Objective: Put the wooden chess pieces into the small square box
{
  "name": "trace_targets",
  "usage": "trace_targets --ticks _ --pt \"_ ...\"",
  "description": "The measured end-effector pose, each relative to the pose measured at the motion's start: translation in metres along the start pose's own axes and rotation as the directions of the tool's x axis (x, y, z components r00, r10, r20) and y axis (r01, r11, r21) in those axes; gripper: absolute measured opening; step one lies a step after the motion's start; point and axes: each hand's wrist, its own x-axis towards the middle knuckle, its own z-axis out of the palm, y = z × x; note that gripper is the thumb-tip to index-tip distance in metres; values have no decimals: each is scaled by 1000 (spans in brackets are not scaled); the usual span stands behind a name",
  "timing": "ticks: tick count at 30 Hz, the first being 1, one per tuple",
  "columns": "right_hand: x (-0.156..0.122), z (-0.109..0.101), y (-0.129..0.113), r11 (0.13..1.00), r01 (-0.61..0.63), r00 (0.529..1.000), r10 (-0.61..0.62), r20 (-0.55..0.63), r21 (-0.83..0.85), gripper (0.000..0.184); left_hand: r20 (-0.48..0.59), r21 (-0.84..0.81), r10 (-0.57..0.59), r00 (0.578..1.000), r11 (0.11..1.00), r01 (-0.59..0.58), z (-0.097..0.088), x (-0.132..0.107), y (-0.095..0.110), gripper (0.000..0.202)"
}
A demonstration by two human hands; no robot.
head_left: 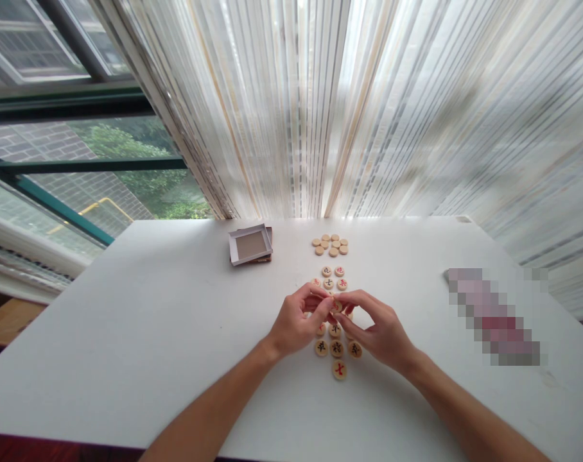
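Above the middle of the laid-out pieces, a round wooden Chinese chess piece [337,307] with a red character is pinched between my two hands. My left hand [301,317] is closed, its thumb and fingertips at the piece's left edge. From the other side, my right hand [375,324] grips it between thumb and forefinger. Face-up Chinese chess pieces [336,348] with black or red characters lie in short rows beneath and around my hands, which cover some of them. One red-marked piece [339,369] lies nearest to me.
Several blank-faced wooden pieces [336,244] lie grouped farther back on the white table [151,333]. An open shallow box [251,246] sits at the back left on a dark item. A pixelated pinkish object [494,317] is at the right. Striped curtains [291,109] hang behind.
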Motion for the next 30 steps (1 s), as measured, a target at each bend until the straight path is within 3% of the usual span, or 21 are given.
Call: trace_targets --ticks 6,30 --pt "1 -2 1 996 -58 998 59 -12 62 30 77 -9 63 995 998 -63 0 -1 2 27" --pt "1 -5 -1 988 -121 992 123 -8 93 22 100 132 102 990 984 -115 -1 -1 4 30"
